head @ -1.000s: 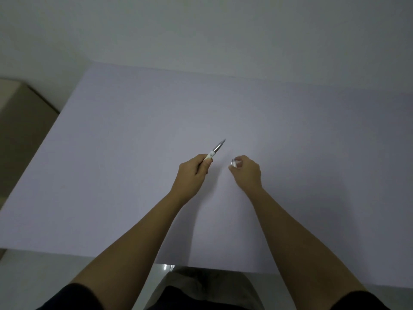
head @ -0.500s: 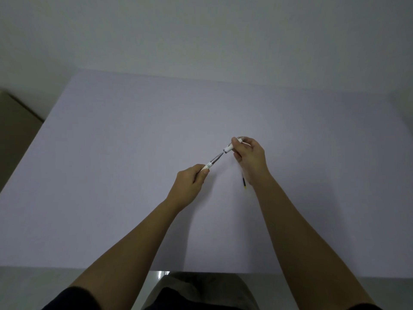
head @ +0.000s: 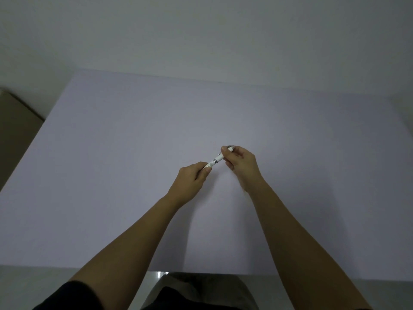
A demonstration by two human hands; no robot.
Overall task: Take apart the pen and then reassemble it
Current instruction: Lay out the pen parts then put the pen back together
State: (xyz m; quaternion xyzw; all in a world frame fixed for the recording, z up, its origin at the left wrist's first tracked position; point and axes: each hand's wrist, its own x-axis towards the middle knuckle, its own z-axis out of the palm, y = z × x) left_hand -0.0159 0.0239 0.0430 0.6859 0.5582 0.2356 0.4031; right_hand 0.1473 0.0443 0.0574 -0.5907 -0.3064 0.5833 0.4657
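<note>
The pen (head: 218,161) is held above the table (head: 111,175), gripped at its near end by the left hand (head: 190,182), far end pinched by the right hand (head: 242,163). Judged light, rigid, slippery; each half is best gripped beside the joint.

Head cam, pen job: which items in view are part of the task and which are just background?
Part of the job:
- slim white pen with silver metal band, held off the table
- left hand, gripping its near end
- right hand, gripping its far end

Just there:
- pale lavender table top
- tan cardboard box at left
- plain grey wall
</note>
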